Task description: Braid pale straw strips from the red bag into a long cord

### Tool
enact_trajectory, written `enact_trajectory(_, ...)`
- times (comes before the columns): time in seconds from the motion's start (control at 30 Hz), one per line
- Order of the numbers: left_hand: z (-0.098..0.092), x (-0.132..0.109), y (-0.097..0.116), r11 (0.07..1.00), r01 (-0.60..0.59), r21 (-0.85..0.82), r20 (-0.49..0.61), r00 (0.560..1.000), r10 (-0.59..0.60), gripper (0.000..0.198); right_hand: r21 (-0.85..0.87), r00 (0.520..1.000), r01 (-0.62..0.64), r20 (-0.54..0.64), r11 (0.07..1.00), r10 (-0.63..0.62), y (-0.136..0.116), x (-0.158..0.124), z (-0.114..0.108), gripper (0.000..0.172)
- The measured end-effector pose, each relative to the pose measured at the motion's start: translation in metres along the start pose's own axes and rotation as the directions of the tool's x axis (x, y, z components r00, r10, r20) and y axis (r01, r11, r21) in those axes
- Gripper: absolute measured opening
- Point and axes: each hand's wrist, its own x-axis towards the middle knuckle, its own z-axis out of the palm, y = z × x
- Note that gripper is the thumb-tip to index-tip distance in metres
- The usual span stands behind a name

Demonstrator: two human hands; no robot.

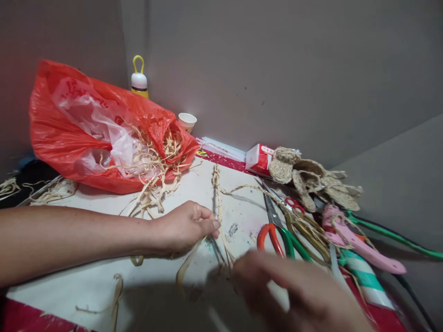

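Note:
My left hand pinches a braided straw cord between thumb and forefinger, over the white board. Above the pinch the plait runs away from me, and a thinner twisted strand branches off it to the right. Loose unbraided strands fan out below the fingertips. My right hand, smeared by motion, is close to the right of these ends. Whether its fingers hold any strand cannot be made out.
A red plastic bag spilling straw fibres lies at the left, with a bottle and white cup behind. To the right are orange-and-green scissors, a pink-handled tool, a red-and-white box and woven straw pieces.

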Motion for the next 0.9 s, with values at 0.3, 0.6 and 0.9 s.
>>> enact_trajectory(0.3,0.002,0.003,-0.003,0.983,-0.104,-0.154,0.109,0.987,0.122,0.029,0.667,0.911,-0.411,0.321,0.621,0.259,0.028,0.042,0.006,0.031)
enact_trajectory(0.6,-0.002,0.004,-0.002,0.996,-0.078,0.034,0.117,0.990,0.073,0.021,0.629,0.912,-0.401,0.340,0.666,0.228,0.028,0.041,0.000,0.019)
enact_trajectory(0.9,-0.013,0.005,0.007,0.968,-0.061,0.243,0.228,0.974,0.004,0.026,0.445,0.889,-0.435,0.351,0.783,0.295,0.040,0.043,-0.004,0.013)
